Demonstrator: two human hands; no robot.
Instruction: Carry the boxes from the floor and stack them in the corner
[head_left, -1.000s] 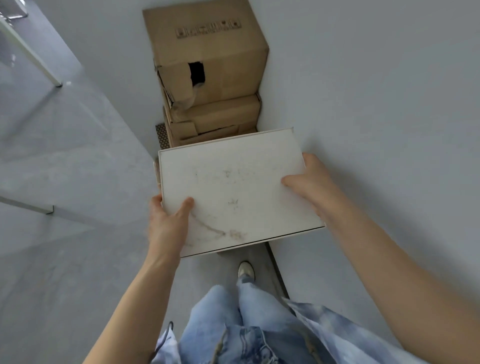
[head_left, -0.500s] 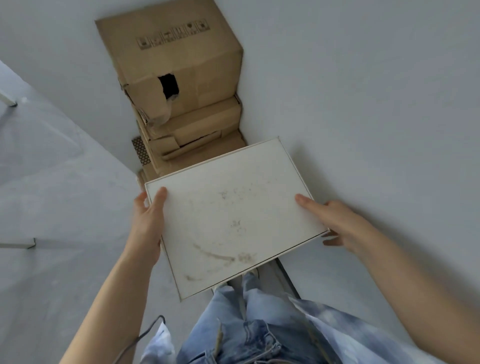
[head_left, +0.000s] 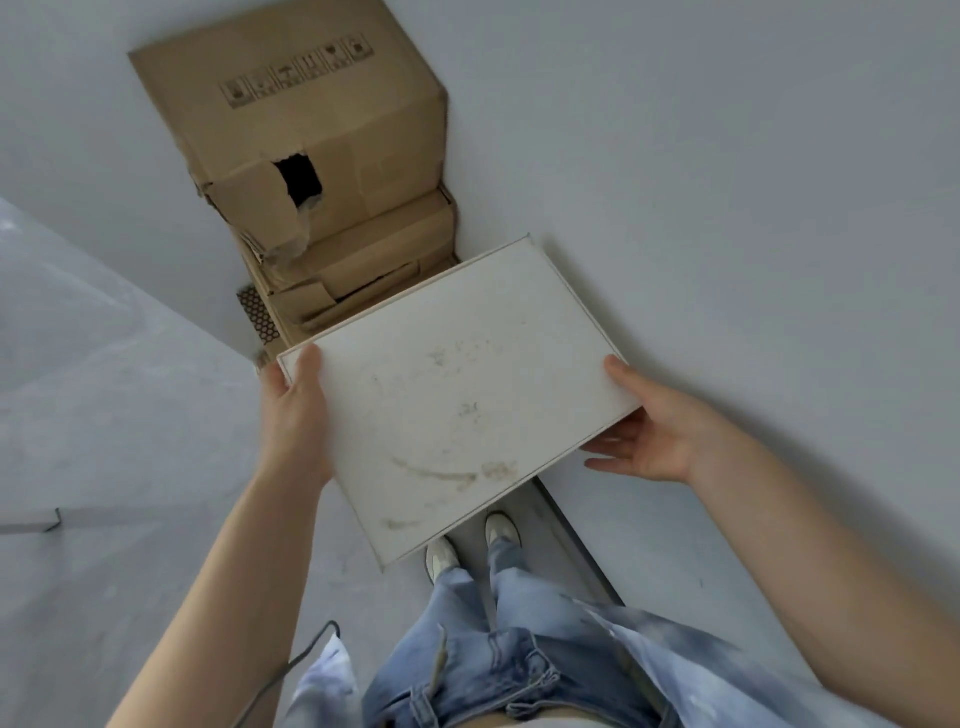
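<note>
I hold a flat white box (head_left: 457, 395) with smudges on its lid, level at waist height over my feet. My left hand (head_left: 296, 410) grips its left edge, thumb on the lid and fingers hidden beneath. My right hand (head_left: 649, 436) holds the right edge, thumb on top and fingers spread under the box. Just beyond the white box, a stack of brown cardboard boxes (head_left: 358, 254) stands in the corner. The top cardboard box (head_left: 291, 109) is large, with a torn hole in its near face.
A pale wall (head_left: 727, 208) runs close along my right side and another closes the corner behind the stack. Grey floor (head_left: 130, 441) spreads to my left. A dark perforated vent (head_left: 257, 314) sits low beside the stack. My shoes (head_left: 470, 545) stand near the skirting.
The white box has turned counter-clockwise and tipped its far corner toward the stack. My right hand slid from the far right edge to the near right corner, fingers now under it.
</note>
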